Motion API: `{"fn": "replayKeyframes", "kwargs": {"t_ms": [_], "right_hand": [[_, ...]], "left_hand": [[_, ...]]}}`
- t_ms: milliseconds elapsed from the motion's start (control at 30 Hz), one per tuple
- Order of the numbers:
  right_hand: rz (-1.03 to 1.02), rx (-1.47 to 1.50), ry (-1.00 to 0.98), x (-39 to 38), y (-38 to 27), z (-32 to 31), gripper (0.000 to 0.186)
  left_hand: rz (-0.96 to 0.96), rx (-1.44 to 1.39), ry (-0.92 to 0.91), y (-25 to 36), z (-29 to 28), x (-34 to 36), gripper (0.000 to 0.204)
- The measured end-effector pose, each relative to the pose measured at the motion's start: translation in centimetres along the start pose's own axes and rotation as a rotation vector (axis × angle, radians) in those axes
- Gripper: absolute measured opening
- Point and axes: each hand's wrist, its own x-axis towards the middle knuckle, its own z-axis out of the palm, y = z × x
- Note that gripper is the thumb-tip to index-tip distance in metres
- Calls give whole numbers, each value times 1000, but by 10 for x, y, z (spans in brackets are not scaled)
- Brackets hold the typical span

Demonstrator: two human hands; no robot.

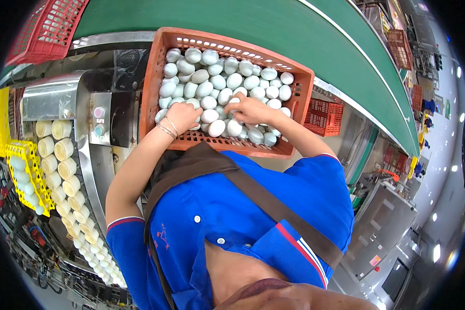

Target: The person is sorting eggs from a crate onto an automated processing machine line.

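Note:
An orange perforated plastic crate holds several pale white and bluish eggs in piled layers. My left hand is in the crate's near left part, its fingers curled down among the eggs; what they hold is hidden. Right of it, my right hand reaches into the middle of the pile, fingers bent around an egg. Bracelets circle my left wrist.
A green conveyor runs behind the crate. At left are a red crate, yellow egg trays, cream rollers and a steel housing. At right sit a red crate and steel machine.

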Motion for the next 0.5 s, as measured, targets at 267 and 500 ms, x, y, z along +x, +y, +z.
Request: {"fn": "replayKeyframes", "kwargs": {"t_ms": [267, 500], "right_hand": [[131, -494, -214, -5, -25, 29, 64], [158, -407, -65, 15, -78, 0, 51]], "left_hand": [[-142, -268, 89, -7, -12, -14, 44], [-190, -1378, 749, 22, -78, -143, 65]]}}
